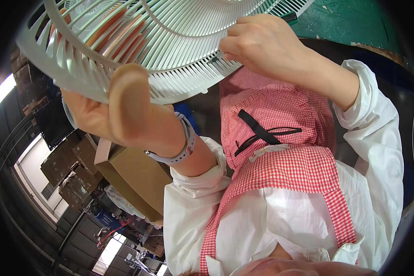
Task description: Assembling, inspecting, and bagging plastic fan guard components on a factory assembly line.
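A round white plastic fan grille [170, 41] with thin radial ribs fills the top of the view, held up close to me. My left hand [119, 115] grips its lower rim from beneath, thumb over the edge and fingers showing through the ribs behind it. A pale grey wristwatch [185, 148] sits on that wrist. My right hand [262, 43] is closed on the grille's right rim, fingers curled over the edge.
My white shirt and red-and-white checked apron [280, 124] fill the lower middle. A brown cardboard box [133, 179] and stacked cartons [73, 165] lie at the left. A green surface [349, 18] shows at the top right.
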